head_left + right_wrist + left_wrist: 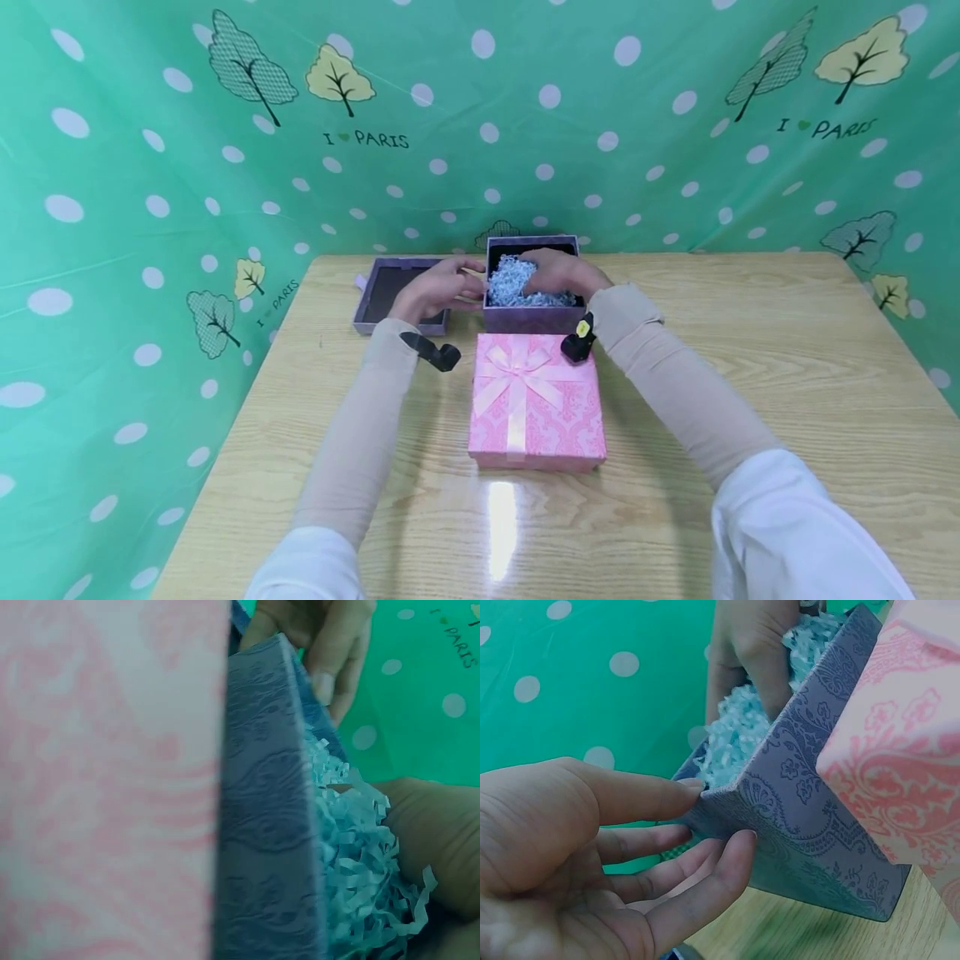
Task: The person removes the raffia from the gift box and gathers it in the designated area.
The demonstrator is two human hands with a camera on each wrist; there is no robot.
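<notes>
A purple patterned box (534,319) stands uncovered at the back of the table, with light blue shredded paper (510,281) inside. My right hand (557,272) reaches down into it, its fingers among the shreds; the fingertips are hidden. At the box's left side is my left hand (444,287). In the left wrist view, the left thumb lies at the rim by a corner, and the other fingers, loosely extended, are beside the outer wall. In the right wrist view, the shredded paper (356,847) rises above the rim beside the right hand.
The box's shallow purple lid (361,312), dark inside, lies upturned at the left, partly behind the left hand. Directly in front of the purple box sits a pink gift box (573,408) with a ribbon bow. A green dotted cloth (480,100) hangs behind the wooden table (750,350).
</notes>
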